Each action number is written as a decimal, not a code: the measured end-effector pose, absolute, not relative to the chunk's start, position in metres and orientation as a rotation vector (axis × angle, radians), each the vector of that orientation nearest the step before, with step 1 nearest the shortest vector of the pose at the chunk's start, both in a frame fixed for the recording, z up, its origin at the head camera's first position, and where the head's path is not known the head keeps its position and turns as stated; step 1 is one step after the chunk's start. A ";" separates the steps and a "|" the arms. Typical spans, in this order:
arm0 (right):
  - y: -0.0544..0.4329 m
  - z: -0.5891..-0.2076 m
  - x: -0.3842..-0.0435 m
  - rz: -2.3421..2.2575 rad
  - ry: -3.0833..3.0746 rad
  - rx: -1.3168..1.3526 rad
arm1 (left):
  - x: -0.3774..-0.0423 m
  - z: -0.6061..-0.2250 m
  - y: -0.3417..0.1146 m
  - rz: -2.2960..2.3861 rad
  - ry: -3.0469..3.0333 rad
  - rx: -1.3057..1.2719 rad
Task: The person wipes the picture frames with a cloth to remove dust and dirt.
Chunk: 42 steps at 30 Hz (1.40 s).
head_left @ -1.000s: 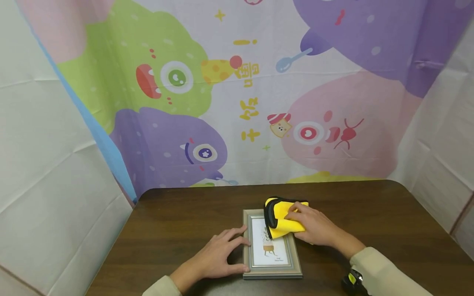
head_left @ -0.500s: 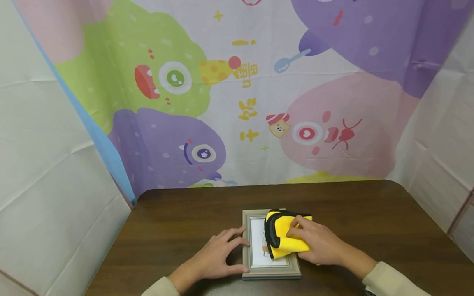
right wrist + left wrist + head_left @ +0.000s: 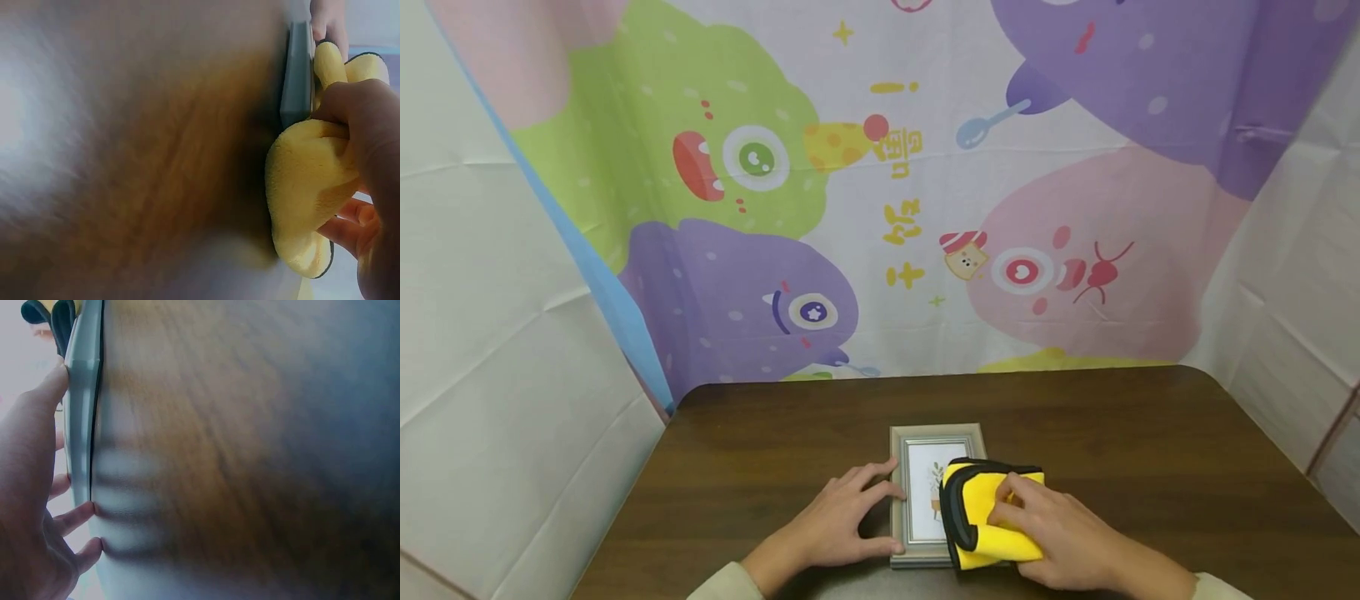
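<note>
A picture frame [image 3: 898, 500] with a champagne-silver border lies flat on the dark wooden table, showing a print of a potted plant [image 3: 936, 492]. My left hand [image 3: 842, 512] rests along its left side, fingers spread and fairly straight, thumb and fingertips on the border. Between the curled fingers and thumb of my right hand [image 3: 1063, 533] is a folded yellow cloth [image 3: 977, 508] with black edging, pressed over the frame's lower right part. That corner is hidden under it. In the right wrist view the fluffy cloth [image 3: 306, 181] bulges over the frame's edge [image 3: 299, 75].
The brown tabletop [image 3: 760, 433] has rounded far corners. A cartoon-monster curtain [image 3: 917, 325] hangs behind it, with pale fabric walls [image 3: 512, 375] on both sides.
My right hand has drawn the yellow cloth from the frame's upper right down to its lower right corner, uncovering the upper part. The left hand and frame have stayed put.
</note>
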State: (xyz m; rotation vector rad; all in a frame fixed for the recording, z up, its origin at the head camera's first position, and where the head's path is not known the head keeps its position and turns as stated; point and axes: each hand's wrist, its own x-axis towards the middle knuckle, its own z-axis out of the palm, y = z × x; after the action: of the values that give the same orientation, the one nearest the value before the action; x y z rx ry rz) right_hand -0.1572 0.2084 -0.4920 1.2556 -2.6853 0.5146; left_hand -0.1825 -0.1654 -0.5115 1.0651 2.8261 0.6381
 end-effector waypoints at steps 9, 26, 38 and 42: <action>0.209 -0.494 -0.149 0.492 -2.720 1.264 | -0.181 -0.511 -0.165 0.640 2.826 1.061; 0.215 -0.489 -0.173 0.419 -2.642 1.322 | -0.183 -0.512 -0.166 0.612 2.833 1.064; 0.205 -0.485 -0.221 0.443 -2.781 1.158 | -0.184 -0.511 -0.166 0.616 2.813 1.045; 0.204 -0.487 -0.235 0.421 -2.764 1.141 | -0.184 -0.510 -0.166 0.625 2.804 1.037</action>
State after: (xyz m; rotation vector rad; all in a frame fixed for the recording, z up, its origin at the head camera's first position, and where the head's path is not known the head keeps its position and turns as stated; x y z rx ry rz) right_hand -0.2348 0.2036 -0.4869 1.1415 -2.7641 0.4210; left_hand -0.1843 -0.1656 -0.5100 1.0369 2.8042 0.6251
